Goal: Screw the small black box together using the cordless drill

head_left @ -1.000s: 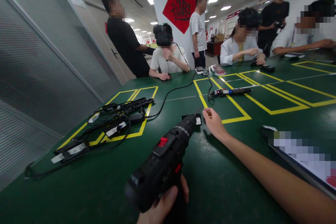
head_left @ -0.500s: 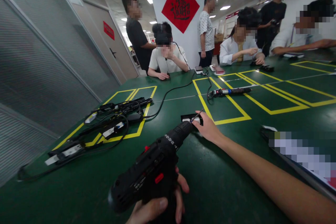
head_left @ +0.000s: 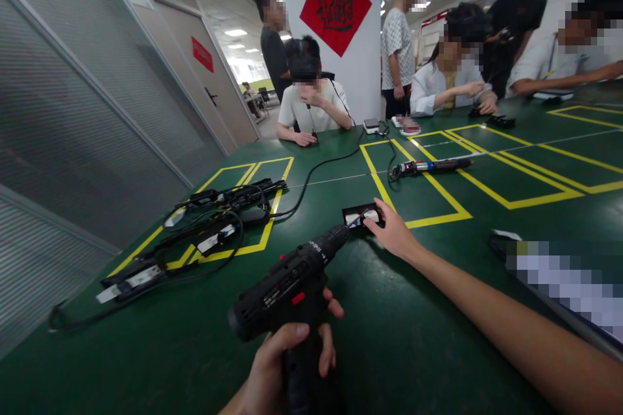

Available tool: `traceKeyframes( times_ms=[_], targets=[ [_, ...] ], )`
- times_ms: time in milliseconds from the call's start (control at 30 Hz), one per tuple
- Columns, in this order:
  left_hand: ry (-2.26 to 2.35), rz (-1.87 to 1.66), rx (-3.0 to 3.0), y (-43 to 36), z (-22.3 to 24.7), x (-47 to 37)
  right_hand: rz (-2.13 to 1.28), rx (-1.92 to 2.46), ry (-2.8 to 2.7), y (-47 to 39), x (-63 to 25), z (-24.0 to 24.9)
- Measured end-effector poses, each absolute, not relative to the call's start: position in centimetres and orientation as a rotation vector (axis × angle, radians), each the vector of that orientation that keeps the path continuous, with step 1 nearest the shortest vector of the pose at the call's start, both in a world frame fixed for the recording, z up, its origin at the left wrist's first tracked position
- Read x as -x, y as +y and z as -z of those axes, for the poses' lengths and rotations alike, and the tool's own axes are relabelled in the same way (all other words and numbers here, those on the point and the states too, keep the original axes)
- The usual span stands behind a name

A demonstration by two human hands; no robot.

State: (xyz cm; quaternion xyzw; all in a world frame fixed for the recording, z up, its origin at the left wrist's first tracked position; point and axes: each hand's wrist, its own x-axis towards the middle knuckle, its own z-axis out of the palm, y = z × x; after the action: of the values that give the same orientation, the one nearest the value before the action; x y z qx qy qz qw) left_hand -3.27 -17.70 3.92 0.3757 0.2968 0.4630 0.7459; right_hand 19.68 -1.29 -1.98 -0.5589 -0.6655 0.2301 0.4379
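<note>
My left hand (head_left: 285,353) is wrapped round the handle of a black cordless drill (head_left: 285,288) with red buttons. The drill points away and to the right. A thin bit (head_left: 357,218) sticks out of its chuck and reaches over a small black rectangular part (head_left: 346,214) with white and blue inside, lying on the table. Whether the tip touches the part, I cannot tell. My right hand (head_left: 392,228) grips the part's right end, thumb on the near side and fingers at the far edge.
On the green table (head_left: 418,324), black devices with cables (head_left: 214,227) lie at left. A rod-like tool (head_left: 433,167) lies beyond my right hand. A partly blurred flat object (head_left: 559,285) is at right. Several people sit or stand at the far side, one seated person (head_left: 311,100) straight ahead.
The drill and my left hand have shifted slightly away from me, and the drill looks less tilted. My right hand stays at the black part. The view has moved a little.
</note>
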Motion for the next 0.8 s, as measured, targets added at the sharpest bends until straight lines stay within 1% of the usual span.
traceKeyframes(
  times_ms=[200,467,633,800],
  targets=[
    [0.657,-0.993,-0.798,-17.9,-3.9,3.1,-0.597,1.387,-1.634,-1.2,-19.7,1.9],
    [0.646,-1.077,-0.708,-17.8,-3.3,2.8,-0.626,1.332,-1.596,-1.0,-19.8,2.3],
    [0.591,-1.020,-0.722,-17.8,-2.7,3.0,-0.629,1.312,-1.559,-0.8,-19.8,2.5],
    [0.570,-1.018,-0.713,-17.9,-3.2,2.8,-0.671,1.288,-1.536,-1.0,-19.8,2.3]
  ],
)
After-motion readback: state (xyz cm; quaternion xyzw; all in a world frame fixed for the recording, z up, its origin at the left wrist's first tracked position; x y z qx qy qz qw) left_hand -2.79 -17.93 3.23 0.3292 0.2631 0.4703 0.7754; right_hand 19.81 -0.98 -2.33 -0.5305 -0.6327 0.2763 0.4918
